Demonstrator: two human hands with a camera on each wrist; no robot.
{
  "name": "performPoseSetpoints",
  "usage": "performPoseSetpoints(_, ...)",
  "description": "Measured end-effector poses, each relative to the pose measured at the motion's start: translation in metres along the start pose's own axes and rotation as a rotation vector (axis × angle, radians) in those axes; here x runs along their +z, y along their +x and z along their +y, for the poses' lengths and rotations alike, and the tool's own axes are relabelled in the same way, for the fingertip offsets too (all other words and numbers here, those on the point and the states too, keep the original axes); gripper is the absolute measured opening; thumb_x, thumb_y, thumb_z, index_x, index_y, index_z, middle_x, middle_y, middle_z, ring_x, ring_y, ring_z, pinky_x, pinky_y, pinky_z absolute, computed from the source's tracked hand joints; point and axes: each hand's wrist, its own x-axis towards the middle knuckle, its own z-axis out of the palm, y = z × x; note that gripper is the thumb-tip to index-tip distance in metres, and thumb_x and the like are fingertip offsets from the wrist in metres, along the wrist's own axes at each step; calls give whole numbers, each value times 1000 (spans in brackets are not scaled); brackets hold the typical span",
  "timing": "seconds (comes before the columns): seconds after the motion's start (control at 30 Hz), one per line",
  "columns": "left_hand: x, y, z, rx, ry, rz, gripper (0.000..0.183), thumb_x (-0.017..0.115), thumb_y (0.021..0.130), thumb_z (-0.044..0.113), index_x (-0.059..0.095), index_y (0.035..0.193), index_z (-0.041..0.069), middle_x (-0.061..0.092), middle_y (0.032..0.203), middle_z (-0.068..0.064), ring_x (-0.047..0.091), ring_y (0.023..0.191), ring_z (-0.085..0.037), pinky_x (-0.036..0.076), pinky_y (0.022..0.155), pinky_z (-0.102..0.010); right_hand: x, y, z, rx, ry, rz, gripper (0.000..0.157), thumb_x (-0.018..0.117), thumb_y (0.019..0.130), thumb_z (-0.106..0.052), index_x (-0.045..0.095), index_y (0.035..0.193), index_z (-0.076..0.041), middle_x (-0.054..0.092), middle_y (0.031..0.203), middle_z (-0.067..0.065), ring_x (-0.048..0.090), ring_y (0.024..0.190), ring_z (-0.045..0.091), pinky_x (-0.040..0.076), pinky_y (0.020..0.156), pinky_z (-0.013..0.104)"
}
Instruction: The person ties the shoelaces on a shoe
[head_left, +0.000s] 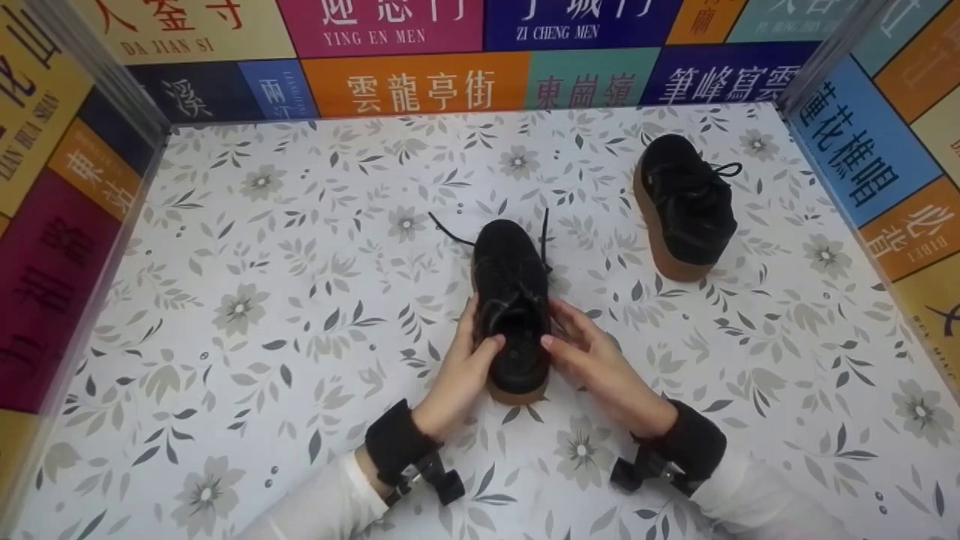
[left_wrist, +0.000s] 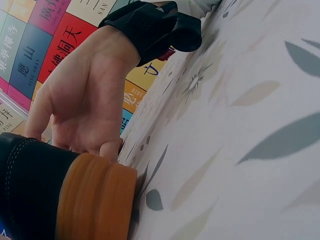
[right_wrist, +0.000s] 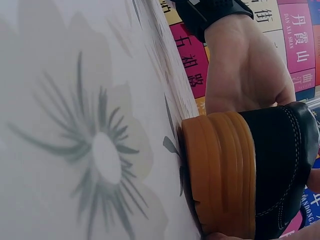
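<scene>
A black lace-up shoe (head_left: 507, 251) with a brown gum sole sits in the middle of the patterned surface, toe pointing away from me. Its two laces lie loose, spread to either side of the toe. My left hand (head_left: 459, 379) holds the shoe's left side near the heel, thumb at the collar. On the opposite side my right hand (head_left: 606, 373) grips it likewise, fingers along the outer wall. The left wrist view shows the stitched heel and ridged sole (left_wrist: 97, 200) up close, with the right hand (left_wrist: 90, 95) behind. Fingertips are partly hidden by the shoe.
A second black shoe (head_left: 686, 206) with the same brown sole stands at the back right, its lace tied or looped. Colourful printed panels (head_left: 420, 90) wall off the back and both sides. The white surface (head_left: 330, 262) bears a grey leaf-and-flower print.
</scene>
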Motion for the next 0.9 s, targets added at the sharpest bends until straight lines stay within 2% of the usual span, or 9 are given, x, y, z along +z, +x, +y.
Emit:
performPoseSetpoints(0.13, -4, 2, 4, 25, 63, 20, 78, 56, 105, 18, 15, 171, 5, 19, 177, -25, 22, 165, -40, 17, 136, -55, -1, 1, -5, -19, -37, -18, 72, 58, 107, -7, 21, 168, 1, 25, 176, 21, 32, 161, 39, 45, 115, 16)
performPoseSetpoints(0.23, -5, 4, 8, 40, 62, 36, 77, 58, 105, 17, 18, 169, 1, 24, 175, -26, 30, 161, -42, 26, 134, -55, -2, 3, -9, -19, -48, -27, 71, 57, 107, -7, 21, 168, 1, 24, 176, 21, 33, 161, 40, 44, 114, 16)
performPoseSetpoints(0.43, -3, 13, 15, 112, 24, 104, 68, 59, 104, 11, 30, 164, -1, 33, 170, -27, 42, 155, -44, 39, 128, -52, -6, 8, -15, -6, -30, -3, 64, 50, 110, -9, 24, 168, 1, 25, 176, 19, 32, 161, 36, 39, 125, 29)
performPoseSetpoints(0.53, 0, 18, 19, 160, 49, 134, 56, 61, 103, 10, 44, 155, -3, 31, 170, -28, 37, 157, -45, 38, 128, -55, -7, 11, -18, -16, -32, -8, 61, 48, 111, -10, 25, 167, 1, 28, 175, 21, 34, 160, 36, 41, 124, 27)
performPoseSetpoints(0.63, 4, 23, 24, 196, 115, 152, 45, 63, 102, 13, 57, 144, -3, 27, 171, -28, 32, 159, -46, 34, 130, -57, -8, 14, -20, -19, -45, -6, 59, 46, 112, -11, 27, 167, 0, 29, 175, 22, 34, 161, 35, 41, 123, 26)
performPoseSetpoints(0.77, 7, 30, 28, 215, 209, 181, 40, 66, 101, 18, 64, 136, -1, 27, 172, -28, 29, 160, -47, 29, 132, -58, -8, 19, -24, -19, -59, 16, 57, 44, 113, -11, 28, 166, 2, 26, 176, 22, 29, 163, 35, 32, 131, 39)
performPoseSetpoints(0.83, 8, 35, 28, 223, 229, 200, 40, 67, 100, 20, 65, 134, -2, 28, 171, -28, 27, 161, -47, 26, 133, -58, -7, 22, -25, -22, -68, 24, 57, 44, 113, -11, 28, 165, 4, 25, 176, 22, 27, 163, 36, 27, 134, 47)
performPoseSetpoints(0.9, 9, 40, 26, 234, 240, 221, 38, 69, 100, 20, 67, 131, -3, 32, 170, -27, 29, 160, -47, 25, 132, -59, -6, 26, -26, -27, -77, 37, 57, 44, 113, -10, 29, 165, 6, 26, 175, 24, 27, 163, 37, 24, 135, 49)
